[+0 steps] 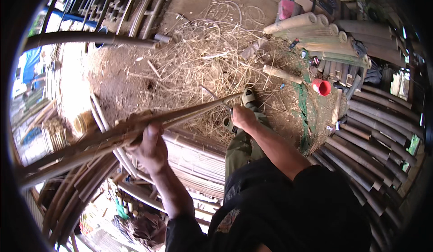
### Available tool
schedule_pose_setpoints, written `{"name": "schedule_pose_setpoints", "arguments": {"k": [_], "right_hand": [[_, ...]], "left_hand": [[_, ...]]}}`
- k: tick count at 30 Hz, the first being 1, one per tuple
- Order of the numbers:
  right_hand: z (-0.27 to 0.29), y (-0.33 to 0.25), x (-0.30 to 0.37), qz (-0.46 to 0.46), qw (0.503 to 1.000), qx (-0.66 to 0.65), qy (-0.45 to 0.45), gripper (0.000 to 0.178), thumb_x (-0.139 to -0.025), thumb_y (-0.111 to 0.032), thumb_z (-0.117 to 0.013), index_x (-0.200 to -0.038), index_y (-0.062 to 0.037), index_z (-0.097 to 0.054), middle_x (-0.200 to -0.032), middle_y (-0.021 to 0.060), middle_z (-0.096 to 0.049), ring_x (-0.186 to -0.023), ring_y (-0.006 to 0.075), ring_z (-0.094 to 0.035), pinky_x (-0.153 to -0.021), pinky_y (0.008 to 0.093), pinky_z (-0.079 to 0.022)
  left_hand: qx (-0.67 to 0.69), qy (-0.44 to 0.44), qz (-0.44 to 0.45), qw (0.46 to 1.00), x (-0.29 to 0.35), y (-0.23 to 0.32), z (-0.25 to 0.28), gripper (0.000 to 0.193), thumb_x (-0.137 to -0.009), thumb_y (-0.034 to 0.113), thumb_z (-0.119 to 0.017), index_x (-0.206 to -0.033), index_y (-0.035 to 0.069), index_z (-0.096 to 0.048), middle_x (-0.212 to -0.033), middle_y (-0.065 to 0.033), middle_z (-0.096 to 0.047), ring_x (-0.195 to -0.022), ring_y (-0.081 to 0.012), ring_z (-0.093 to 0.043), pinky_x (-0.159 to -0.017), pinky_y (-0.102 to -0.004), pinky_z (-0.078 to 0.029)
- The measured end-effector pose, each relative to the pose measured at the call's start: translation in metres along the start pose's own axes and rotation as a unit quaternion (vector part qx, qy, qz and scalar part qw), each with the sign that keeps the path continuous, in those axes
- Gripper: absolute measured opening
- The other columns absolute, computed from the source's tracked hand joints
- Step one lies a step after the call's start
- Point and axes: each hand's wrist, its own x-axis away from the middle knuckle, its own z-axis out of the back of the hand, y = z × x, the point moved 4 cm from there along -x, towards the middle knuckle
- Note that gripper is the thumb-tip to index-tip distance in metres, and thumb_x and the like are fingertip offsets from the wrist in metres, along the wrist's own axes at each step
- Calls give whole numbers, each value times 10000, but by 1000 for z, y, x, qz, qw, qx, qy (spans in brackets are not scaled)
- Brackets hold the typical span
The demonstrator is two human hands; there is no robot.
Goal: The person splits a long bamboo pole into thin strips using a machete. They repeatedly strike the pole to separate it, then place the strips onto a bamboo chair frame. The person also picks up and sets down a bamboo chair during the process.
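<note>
My left hand (151,148) is closed round a long split bamboo pole (101,137) with its thumb over the top. The pole runs from the far left side toward my feet, where its narrow end lies close to my right hand. My right hand (244,118) is closed on the handle of a long-bladed knife (215,94). Its thin blade points up and left and crosses the pole near that end. Whether blade and bamboo touch, I cannot tell. My fingers hide most of the handle.
Bamboo shavings (216,58) cover the dirt floor ahead. A short bamboo piece (282,74) and a red bucket (321,87) lie to the right. Bamboo poles (370,134) are stacked along the right side. A horizontal pole (90,38) juts in at upper left.
</note>
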Motion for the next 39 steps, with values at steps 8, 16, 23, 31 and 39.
{"name": "schedule_pose_setpoints", "arguments": {"k": [8,16,23,31,39], "right_hand": [[-21,8,-22,31,998,-36,38,253,-857,-197,-563,-926,44,-529,-746,219,-648,-666,328,-675,-546,425,-549],[-24,4,-50,25,969,-181,-167,256,-887,-233,-587,-897,15,-525,-618,85,-549,-510,193,-544,-461,351,-479],[2,-45,-39,376,893,-133,210,260,-900,-241,-617,-890,-20,-479,-591,65,-501,-390,136,-444,-301,292,-393],[-149,158,-183,-96,991,-45,-75,289,-834,-263,-605,-938,6,-609,-855,184,-686,-722,314,-691,-584,438,-556],[-143,181,-175,-201,867,-391,-232,125,-742,-112,-615,-658,-39,-557,-520,65,-531,-397,155,-452,-404,337,-445]], "left_hand": [[-42,47,135,989,43,-113,16,302,-793,-8,-708,-1076,71,-640,-968,-70,-666,-918,-187,-630,-854,-323,-525],[2,93,138,986,35,-151,21,76,-870,82,-667,-853,70,-594,-573,20,-454,-494,-62,-350,-480,-213,-288],[-5,152,105,983,24,-151,22,155,-846,50,-663,-734,83,-562,-579,43,-424,-528,-38,-363,-464,-212,-273],[69,46,80,993,30,-167,55,309,-957,155,-533,-1205,-29,-548,-858,-68,-547,-829,-145,-516,-709,-269,-440],[-19,236,73,969,28,-168,63,64,-966,89,-495,-903,77,-496,-594,47,-223,-474,-55,-203,-403,-203,-205]]}}
